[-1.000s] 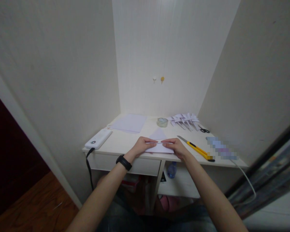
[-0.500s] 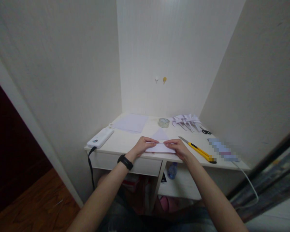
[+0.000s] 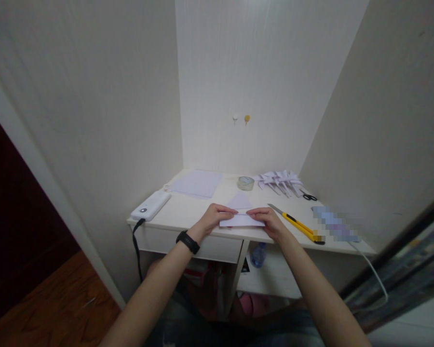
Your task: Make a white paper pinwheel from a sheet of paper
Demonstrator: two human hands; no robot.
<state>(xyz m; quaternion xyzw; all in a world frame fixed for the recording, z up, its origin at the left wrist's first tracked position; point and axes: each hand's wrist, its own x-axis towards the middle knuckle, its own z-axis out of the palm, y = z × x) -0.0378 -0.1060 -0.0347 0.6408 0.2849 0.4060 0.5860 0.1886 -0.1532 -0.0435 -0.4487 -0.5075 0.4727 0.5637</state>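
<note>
A folded sheet of white paper (image 3: 241, 221) lies at the desk's front edge, its long side across me. My left hand (image 3: 217, 216) pinches its left part between thumb and fingers, a black watch on that wrist. At the right part, my right hand (image 3: 266, 219) grips the same paper in the same way, the two thumbs close together near its upper fold. Just beyond the hands is a white paper triangle (image 3: 240, 201). To the right of my right hand lies a yellow utility knife (image 3: 298, 223) with its blade out.
White sheets (image 3: 197, 183) lie at the back left, near a white device (image 3: 151, 206) with a black cable. Clear tape (image 3: 245, 183), folded paper pieces (image 3: 280, 181) and black scissors (image 3: 310, 197) are at the back right. A phone (image 3: 334, 224) with a cable rests at the right edge.
The near flap of the folded paper tilts slightly differently. Both hands keep nearly the same place and grip, and the view has shifted a little.
</note>
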